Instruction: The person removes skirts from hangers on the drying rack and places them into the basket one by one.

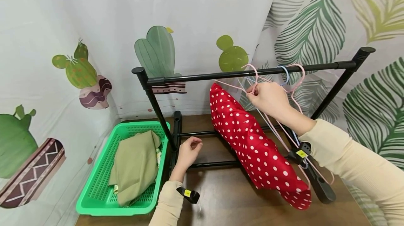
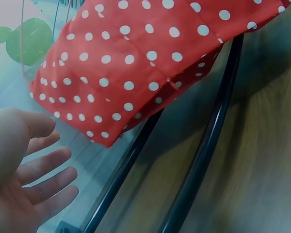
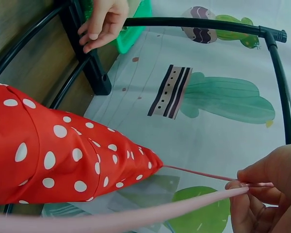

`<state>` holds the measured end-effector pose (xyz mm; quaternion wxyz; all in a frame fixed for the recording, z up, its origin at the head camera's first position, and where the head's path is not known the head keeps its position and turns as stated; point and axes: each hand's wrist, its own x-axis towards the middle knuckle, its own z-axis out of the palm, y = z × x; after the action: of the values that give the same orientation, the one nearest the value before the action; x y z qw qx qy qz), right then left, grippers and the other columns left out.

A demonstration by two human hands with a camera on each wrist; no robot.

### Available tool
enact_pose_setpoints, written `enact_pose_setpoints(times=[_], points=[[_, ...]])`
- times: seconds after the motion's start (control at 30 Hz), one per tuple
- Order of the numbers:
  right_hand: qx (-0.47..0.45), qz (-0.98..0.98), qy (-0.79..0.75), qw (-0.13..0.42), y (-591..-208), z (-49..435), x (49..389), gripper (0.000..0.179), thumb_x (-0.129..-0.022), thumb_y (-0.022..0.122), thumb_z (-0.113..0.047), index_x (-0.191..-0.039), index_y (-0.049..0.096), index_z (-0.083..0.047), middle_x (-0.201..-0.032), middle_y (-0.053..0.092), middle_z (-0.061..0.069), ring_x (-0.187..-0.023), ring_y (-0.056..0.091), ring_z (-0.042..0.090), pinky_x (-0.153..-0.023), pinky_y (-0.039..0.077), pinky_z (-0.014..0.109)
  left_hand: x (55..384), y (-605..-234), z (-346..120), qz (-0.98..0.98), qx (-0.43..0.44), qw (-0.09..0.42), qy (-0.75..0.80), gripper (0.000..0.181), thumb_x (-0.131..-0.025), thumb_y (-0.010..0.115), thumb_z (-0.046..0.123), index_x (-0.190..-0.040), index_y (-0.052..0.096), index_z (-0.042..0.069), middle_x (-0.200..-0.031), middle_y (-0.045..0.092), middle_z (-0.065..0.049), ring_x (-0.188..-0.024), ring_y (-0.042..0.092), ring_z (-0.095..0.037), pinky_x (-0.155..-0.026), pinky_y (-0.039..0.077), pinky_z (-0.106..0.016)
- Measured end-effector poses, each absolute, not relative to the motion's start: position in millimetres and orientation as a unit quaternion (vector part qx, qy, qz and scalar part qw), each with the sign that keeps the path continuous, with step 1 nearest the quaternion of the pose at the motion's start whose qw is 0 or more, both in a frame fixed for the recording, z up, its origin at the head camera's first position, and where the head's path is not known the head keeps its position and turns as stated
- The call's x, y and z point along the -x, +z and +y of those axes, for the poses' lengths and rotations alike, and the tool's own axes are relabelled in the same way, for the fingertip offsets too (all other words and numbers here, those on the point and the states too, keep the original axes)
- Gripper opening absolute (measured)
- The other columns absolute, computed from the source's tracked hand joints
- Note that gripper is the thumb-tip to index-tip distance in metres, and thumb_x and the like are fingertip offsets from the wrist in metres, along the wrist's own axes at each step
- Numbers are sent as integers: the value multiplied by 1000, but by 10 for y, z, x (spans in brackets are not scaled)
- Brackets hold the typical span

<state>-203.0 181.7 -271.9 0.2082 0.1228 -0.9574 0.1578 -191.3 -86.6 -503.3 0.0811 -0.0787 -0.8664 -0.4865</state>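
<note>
My right hand (image 1: 268, 98) pinches a pink clothes hanger (image 1: 252, 70) just under its hook, at the black rail. From that hanger droops a red cloth with white dots (image 1: 249, 138), slanting down to the right; the right wrist view shows the thin pink arm of the hanger (image 3: 199, 172) running into the cloth's pointed end (image 3: 148, 162). My left hand (image 1: 190, 150) holds nothing, its fingers loosely bent, between the green basket and the red cloth. In the left wrist view those fingers (image 2: 51, 167) hang apart from the cloth (image 2: 121, 63).
A black garment rack (image 1: 205, 76) stands on the brown wooden table (image 1: 221, 198). Blue and pink hangers (image 1: 286, 73) hang on its rail, right of my hand. At left, a green basket (image 1: 94, 180) contains an olive-green cloth (image 1: 135, 166) and patterned fabric. A printed curtain (image 1: 195, 8) hangs behind.
</note>
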Motion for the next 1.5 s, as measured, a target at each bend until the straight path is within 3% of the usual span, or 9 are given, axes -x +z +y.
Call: enact_pose_setpoints(times=[0.13, 0.4, 0.7, 0.93, 1.03, 1.2, 1.37, 1.5], points=[[-126, -957, 158, 209, -2690, 1792, 1994, 16, -81, 60, -20, -77, 73, -11, -45, 51, -1, -44, 45, 20, -36, 23, 27, 1898, -5049, -783, -859, 67, 63, -503, 14, -85, 64, 15, -99, 65, 12, -96, 68, -4, -90, 65, -17, -79, 53, -33], [-141, -954, 160, 213, -2650, 1730, 1950, 14, -81, 64, -20, -83, 74, -10, -50, 57, 0, -47, 49, 20, -38, 26, 27, 1922, -5153, -593, -833, 70, 40, -547, 30, -87, 62, 18, -113, 57, 5, -116, 60, -17, -103, 59, -36, -85, 49, -48], [-165, -947, 167, 220, -2604, 1610, 1919, 13, -81, 63, -17, -80, 74, -10, -56, 62, 1, -49, 51, 18, -44, 30, 29, 1948, -5265, -436, -820, 34, 18, -571, 43, -89, 60, 28, -123, 50, 3, -114, 62, -14, -97, 64, -26, -80, 52, -35], [-161, -946, 187, 209, -2571, 1531, 1890, 13, -81, 62, -18, -82, 75, -13, -52, 59, -1, -45, 44, 16, -39, 24, 26, 1906, -5323, -251, -685, -48, -67, -723, 50, -96, 47, 30, -130, 35, -5, -116, 55, -22, -96, 61, -33, -82, 51, -45], [-164, -946, 193, 202, -2561, 1504, 1879, 14, -81, 63, -19, -84, 75, -13, -50, 57, -1, -42, 40, 15, -39, 23, 26, 1893, -5345, -184, -625, -78, -88, -772, 50, -98, 42, 32, -129, 31, -5, -110, 52, -19, -87, 61, -27, -85, 49, -49], [-161, -948, 193, 195, -2558, 1476, 1875, 14, -82, 63, -19, -85, 75, -13, -47, 55, -2, -42, 38, 15, -40, 24, 27, 1875, -5354, -113, -574, -105, -114, -804, 44, -98, 39, 35, -125, 34, 0, -104, 50, -11, -79, 58, -13, -85, 50, -43], [-164, -946, 194, 201, -2563, 1484, 1873, 15, -81, 62, -17, -86, 75, -12, -48, 55, -2, -41, 39, 15, -39, 23, 26, 1861, -5363, -90, -563, -105, -123, -811, 44, -97, 40, 34, -123, 35, 0, -101, 50, -11, -75, 61, -12, -80, 53, -39], [-168, -944, 190, 213, -2581, 1533, 1893, 14, -82, 62, -15, -85, 75, -10, -47, 54, 0, -42, 40, 15, -39, 23, 25, 1865, -5351, -109, -573, -108, -111, -805, 33, -95, 44, 30, -111, 40, 1, -88, 47, -6, -69, 58, -13, -73, 54, -36]])
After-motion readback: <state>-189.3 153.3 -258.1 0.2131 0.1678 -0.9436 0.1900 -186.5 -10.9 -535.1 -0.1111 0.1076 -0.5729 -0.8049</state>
